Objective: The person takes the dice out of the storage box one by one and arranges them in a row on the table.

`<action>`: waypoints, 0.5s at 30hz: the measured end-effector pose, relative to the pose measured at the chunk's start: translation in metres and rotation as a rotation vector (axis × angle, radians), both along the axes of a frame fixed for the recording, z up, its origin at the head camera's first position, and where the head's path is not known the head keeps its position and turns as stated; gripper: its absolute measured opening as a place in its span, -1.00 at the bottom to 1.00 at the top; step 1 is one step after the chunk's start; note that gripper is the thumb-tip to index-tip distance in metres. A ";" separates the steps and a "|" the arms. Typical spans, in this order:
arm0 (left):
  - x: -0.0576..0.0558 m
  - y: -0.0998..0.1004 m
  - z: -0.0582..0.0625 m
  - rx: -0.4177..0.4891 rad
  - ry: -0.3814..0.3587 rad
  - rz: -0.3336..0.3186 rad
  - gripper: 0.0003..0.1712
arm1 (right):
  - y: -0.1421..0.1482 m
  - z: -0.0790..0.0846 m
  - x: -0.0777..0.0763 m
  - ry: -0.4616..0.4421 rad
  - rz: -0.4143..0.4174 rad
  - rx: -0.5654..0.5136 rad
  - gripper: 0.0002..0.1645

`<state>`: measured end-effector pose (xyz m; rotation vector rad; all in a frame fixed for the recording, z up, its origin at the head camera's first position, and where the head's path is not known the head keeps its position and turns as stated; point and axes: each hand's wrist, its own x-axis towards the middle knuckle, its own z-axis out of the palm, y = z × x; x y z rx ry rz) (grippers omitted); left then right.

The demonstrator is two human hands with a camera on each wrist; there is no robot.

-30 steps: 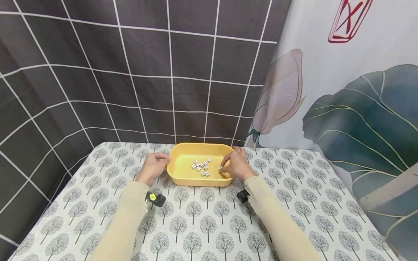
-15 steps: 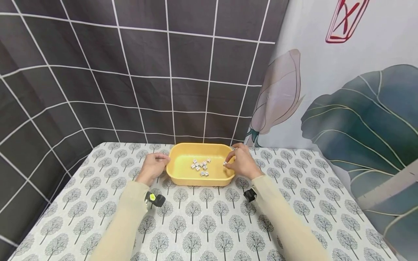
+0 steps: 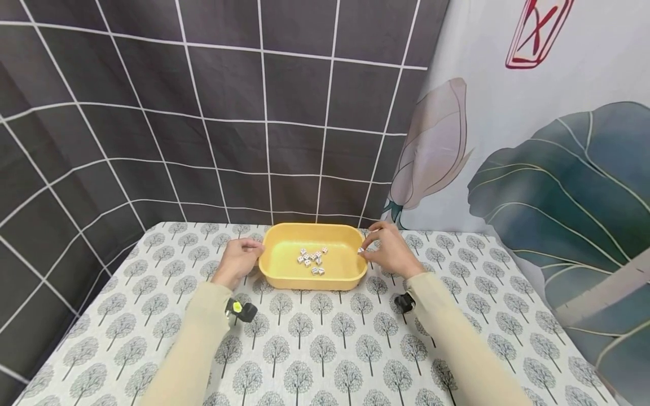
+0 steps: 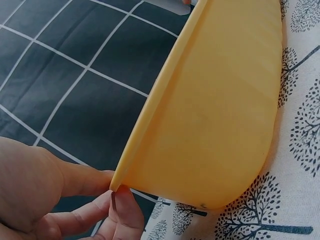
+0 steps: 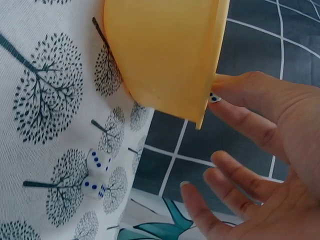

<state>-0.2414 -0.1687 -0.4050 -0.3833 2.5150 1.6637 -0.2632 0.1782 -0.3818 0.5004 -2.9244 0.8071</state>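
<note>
A yellow oblong basin (image 3: 304, 285) rests on the tablecloth, several white dice (image 3: 307, 259) scattered over its floor. At its left end my left hand (image 3: 235, 261) pinches the rim between thumb and fingers, as the left wrist view shows close up. My right hand (image 3: 392, 251) holds one die (image 5: 214, 97) with blue dots between thumb and index finger, right at the basin's right rim. The other fingers of that hand (image 5: 250, 165) are spread. Beyond the right end, two more dice (image 5: 94, 187) lie side by side on the cloth in the right wrist view.
The table is covered by a white cloth (image 3: 299, 361) printed with grey trees. Behind it hangs a dark curtain (image 3: 218, 141) with white grid lines. A pale curtain (image 3: 487, 169) with a flower and large leaves hangs at the right.
My right hand has lifted a die from the basin's right part and moved rightward with it to the right rim. My left hand has stayed on the left rim.
</note>
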 end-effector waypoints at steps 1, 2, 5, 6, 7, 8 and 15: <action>0.000 0.000 0.000 -0.001 -0.001 0.001 -0.67 | 0.001 0.000 0.000 0.006 0.005 -0.002 -0.84; 0.000 0.000 0.000 -0.001 -0.001 0.002 -0.68 | 0.003 0.000 0.000 0.014 0.008 -0.003 -0.84; 0.000 0.000 -0.001 0.000 -0.002 0.006 -0.68 | 0.005 0.002 0.000 0.040 0.024 -0.007 -0.84; 0.000 0.000 -0.001 0.000 -0.002 0.005 -0.68 | 0.006 0.003 0.001 0.038 0.023 -0.007 -0.84; 0.000 0.000 -0.001 0.000 -0.002 0.005 -0.68 | 0.007 0.004 0.001 0.039 0.023 -0.002 -0.85; 0.000 0.001 0.000 0.001 -0.002 0.005 -0.68 | 0.008 0.005 0.001 0.037 0.022 0.000 -0.84; 0.000 0.001 0.001 0.003 -0.007 0.003 -0.67 | 0.021 0.008 0.000 0.023 0.020 0.005 -0.81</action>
